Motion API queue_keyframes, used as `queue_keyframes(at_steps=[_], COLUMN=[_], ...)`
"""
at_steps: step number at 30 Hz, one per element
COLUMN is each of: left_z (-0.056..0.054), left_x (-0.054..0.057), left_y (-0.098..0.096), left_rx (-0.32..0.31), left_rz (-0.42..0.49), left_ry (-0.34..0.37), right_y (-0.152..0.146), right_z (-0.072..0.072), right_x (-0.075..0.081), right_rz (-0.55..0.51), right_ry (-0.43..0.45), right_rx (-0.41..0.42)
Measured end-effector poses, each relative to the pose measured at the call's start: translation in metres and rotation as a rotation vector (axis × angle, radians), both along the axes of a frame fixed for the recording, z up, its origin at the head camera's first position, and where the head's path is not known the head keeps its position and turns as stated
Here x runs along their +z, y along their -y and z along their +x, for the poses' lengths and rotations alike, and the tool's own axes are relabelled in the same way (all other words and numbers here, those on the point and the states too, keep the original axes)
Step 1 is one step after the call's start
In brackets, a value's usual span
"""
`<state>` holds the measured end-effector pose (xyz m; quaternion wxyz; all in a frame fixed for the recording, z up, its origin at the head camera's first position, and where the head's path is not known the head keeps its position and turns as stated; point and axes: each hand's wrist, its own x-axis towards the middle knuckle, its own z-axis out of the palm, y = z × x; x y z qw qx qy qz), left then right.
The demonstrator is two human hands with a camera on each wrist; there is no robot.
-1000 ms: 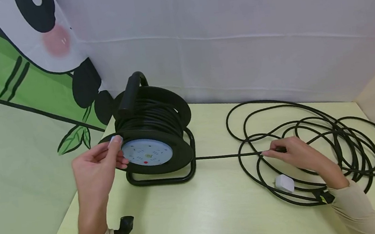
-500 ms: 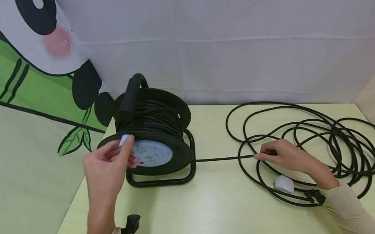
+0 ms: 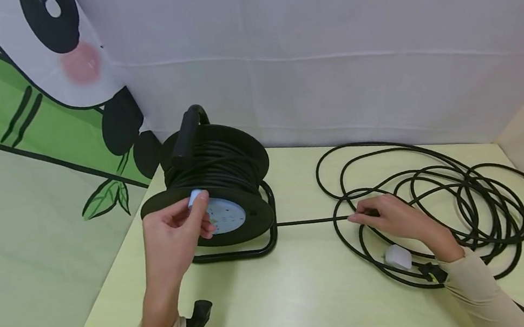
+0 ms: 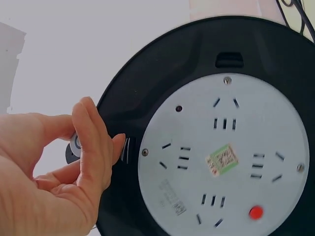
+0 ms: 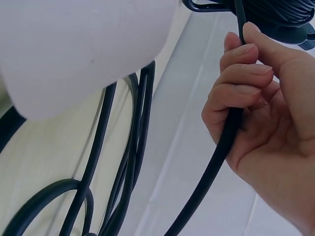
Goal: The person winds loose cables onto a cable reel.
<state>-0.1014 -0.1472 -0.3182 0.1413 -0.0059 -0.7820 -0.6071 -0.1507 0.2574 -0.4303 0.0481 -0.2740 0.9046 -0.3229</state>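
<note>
A black cable reel [image 3: 259, 213] with a wound drum, a carry handle [image 3: 188, 134] and a pale socket panel [image 4: 197, 128] stands at the table's left. My left hand [image 3: 172, 234] pinches the small light-coloured winding knob [image 3: 193, 197] near the rim of its front disc. In the left wrist view that knob is mostly hidden behind the fingers. My right hand [image 3: 393, 216] grips the black cable [image 5: 204, 179], which passes through the curled fingers. From that hand the cable [image 3: 310, 221] runs taut and straight to the base of the reel.
Loose cable loops [image 3: 489, 201] lie across the table's right side, one trailing over the right edge. A white plug [image 3: 398, 257] rests among them, near my right forearm. A light fabric backdrop [image 3: 327, 57] rises directly behind the table [image 3: 280, 314].
My left hand has moved right with the knob, and the reel's front disc has turned. My right hand has shifted left, nearer the reel, still holding the cable.
</note>
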Motion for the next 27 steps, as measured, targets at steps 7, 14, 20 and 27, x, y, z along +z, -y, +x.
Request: queue_keyframes(at_steps=[7, 14, 20, 27], left_z=[-0.002, -0.001, 0.000, -0.001], left_x=[-0.004, -0.007, -0.011, -0.016], left_y=[-0.009, -0.019, -0.024, -0.036], left_rx=[-0.035, -0.079, -0.082, -0.115], left_rz=[0.047, 0.049, 0.040, 0.065], left_ry=[-0.005, -0.014, 0.002, 0.035], right_y=[0.001, 0.008, 0.016, 0.018], right_z=[-0.002, -0.004, -0.007, -0.003], right_x=[-0.001, -0.001, -0.002, -0.001], right_rz=[-0.008, -0.024, -0.008, 0.044], right_ry=[0.003, -0.005, -0.004, -0.075], right_rx=[0.024, 0.055, 0.075, 0.011])
